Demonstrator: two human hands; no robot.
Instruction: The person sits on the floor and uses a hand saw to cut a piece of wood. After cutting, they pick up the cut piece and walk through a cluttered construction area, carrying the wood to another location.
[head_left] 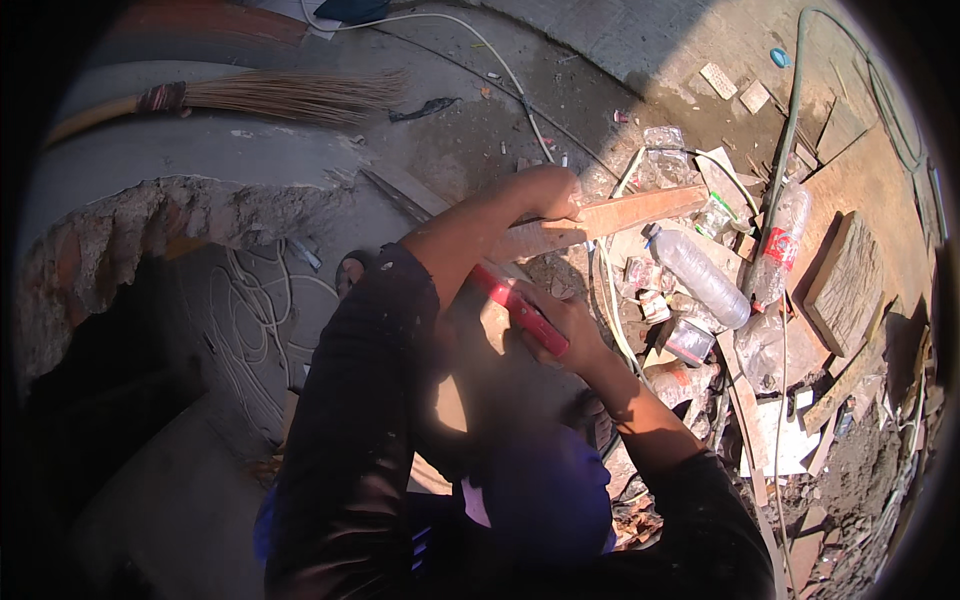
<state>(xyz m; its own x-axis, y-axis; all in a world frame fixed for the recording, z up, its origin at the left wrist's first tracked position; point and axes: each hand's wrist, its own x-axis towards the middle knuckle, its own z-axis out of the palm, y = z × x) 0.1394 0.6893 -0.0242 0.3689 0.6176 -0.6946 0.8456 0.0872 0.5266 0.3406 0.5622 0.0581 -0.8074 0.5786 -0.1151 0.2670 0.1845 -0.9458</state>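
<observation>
My left hand (552,192) is closed over a narrow wooden board (640,208), which points to the right into the sunlight. In my right hand (572,325) is the red handle (525,315) of what looks like a handsaw. Its long thin blade (395,197) runs up and left beneath my left forearm and shows again beyond it. The forearm hides where the blade and board meet, and the left fingertips are partly hidden.
To the right lie plastic bottles (700,275), a thick wood block (845,283) and scrap. A hose (795,110) and pale cables (515,80) cross the ground. A straw broom (270,95) lies at upper left, above a broken concrete edge (190,215) and dark hollow.
</observation>
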